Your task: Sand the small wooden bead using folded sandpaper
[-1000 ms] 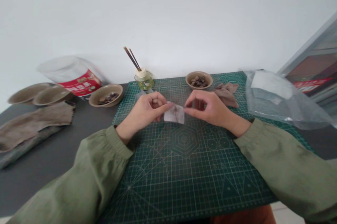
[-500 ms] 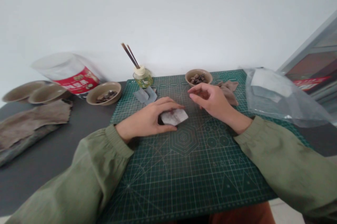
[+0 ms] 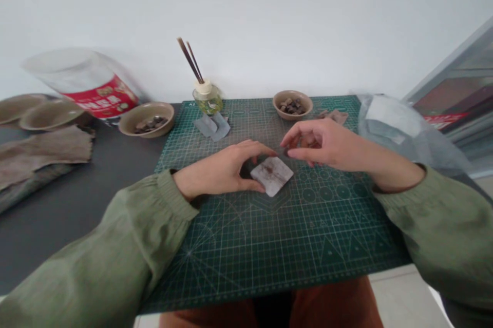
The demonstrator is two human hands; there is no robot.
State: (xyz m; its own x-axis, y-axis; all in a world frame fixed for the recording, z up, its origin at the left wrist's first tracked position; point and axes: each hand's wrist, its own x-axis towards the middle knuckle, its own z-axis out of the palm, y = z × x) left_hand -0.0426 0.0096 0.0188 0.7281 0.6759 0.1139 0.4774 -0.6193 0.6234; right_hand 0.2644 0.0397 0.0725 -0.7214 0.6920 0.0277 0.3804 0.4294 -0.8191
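Observation:
My left hand (image 3: 234, 166) grips the left side of a pale grey, square, flat piece (image 3: 272, 176) with brown smudges on its face, thumb in front and fingers behind. It lies on or just above the green cutting mat (image 3: 246, 251). Close to its far right corner, my right hand (image 3: 321, 144) is closed in a pinch around a small dark chunk (image 3: 285, 152), mostly covered by thumb and finger. Behind that hand stands a tan bowl (image 3: 292, 113) of small brown chunks, with a brown cloth (image 3: 338, 116) partly hidden beside it.
Bent grey sheets (image 3: 212, 127) lie by a reed diffuser (image 3: 208, 96) at the back. To the left are a bowl of chunks (image 3: 147, 120), a big red-labelled jar (image 3: 96, 89), two more bowls (image 3: 56, 115) and a brown rag (image 3: 50, 156). A clear plastic bag (image 3: 408, 128) lies right.
The grey square has turned and tilted so more of its face shows, shifting slightly right with my left hand. My right hand has come lower and now pinches a dark chunk beside it.

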